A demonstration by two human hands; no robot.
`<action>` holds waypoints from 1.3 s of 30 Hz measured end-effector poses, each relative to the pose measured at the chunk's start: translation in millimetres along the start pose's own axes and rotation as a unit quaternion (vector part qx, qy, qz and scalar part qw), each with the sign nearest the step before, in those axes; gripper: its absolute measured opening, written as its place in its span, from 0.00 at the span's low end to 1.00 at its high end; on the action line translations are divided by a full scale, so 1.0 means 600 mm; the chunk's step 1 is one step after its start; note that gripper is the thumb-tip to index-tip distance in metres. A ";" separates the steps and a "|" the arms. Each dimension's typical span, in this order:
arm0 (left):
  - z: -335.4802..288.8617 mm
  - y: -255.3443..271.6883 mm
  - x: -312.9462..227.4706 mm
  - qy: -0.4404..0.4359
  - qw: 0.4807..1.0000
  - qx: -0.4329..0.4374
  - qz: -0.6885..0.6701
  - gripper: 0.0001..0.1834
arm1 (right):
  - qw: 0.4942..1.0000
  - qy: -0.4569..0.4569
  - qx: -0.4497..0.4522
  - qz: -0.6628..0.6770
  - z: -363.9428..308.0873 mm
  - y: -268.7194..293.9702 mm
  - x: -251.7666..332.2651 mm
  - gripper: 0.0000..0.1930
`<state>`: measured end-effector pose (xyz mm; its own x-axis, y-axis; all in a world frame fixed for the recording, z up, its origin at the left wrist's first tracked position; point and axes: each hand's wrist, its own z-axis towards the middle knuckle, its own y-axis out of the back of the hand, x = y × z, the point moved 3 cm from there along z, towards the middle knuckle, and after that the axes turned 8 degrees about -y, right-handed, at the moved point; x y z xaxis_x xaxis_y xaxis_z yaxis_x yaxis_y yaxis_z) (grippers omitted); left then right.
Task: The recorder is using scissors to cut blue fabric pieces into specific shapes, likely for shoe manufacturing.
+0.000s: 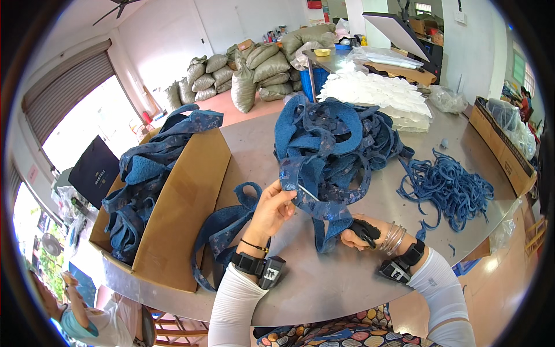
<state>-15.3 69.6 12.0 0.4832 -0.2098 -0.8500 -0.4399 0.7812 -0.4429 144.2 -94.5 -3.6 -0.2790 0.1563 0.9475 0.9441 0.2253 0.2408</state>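
In front of me my left hand [273, 209] pinches a blue patterned fabric strip [326, 209] between thumb and fingers. My right hand [359, 236] is closed round the black handles of a pair of scissors [366, 231]. A thin silvery blade shows near my left fingertips; the strip covers the middle of the scissors. Beyond my hands lies a tangled heap of wider blue strips [341, 130], from which the held piece hangs. One looped strip [226, 237] rests left of my left hand. To the right is a pile of thin blue trimmings [448, 186].
A cardboard box [182, 214] of blue strips stands left on the metal table [289, 292]. White stacked sheets [376, 95] are at the back, and another carton [503, 147] holds plastic at the far right. Stuffed sacks [254, 75] line the wall. A person [107, 318] sits lower left.
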 end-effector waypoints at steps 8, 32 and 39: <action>-0.003 -0.022 -0.024 0.038 0.998 -0.001 -0.048 0.12 | 0.999 0.012 0.032 -0.014 -0.003 0.003 -0.006 0.26; -0.003 -0.048 0.002 -0.070 0.997 -0.028 0.005 0.10 | 0.999 0.025 0.012 -0.015 -0.007 -0.003 0.018 0.15; -0.007 -0.044 0.002 -0.036 0.998 -0.046 -0.015 0.09 | 1.000 0.009 0.009 -0.007 0.000 0.000 0.005 0.16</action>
<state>-6.0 46.4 21.5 0.5482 -0.1868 -0.8152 -0.4913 0.7169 -0.4946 143.2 -93.8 -1.0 -0.2894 0.1349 0.9477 0.9365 0.2447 0.2511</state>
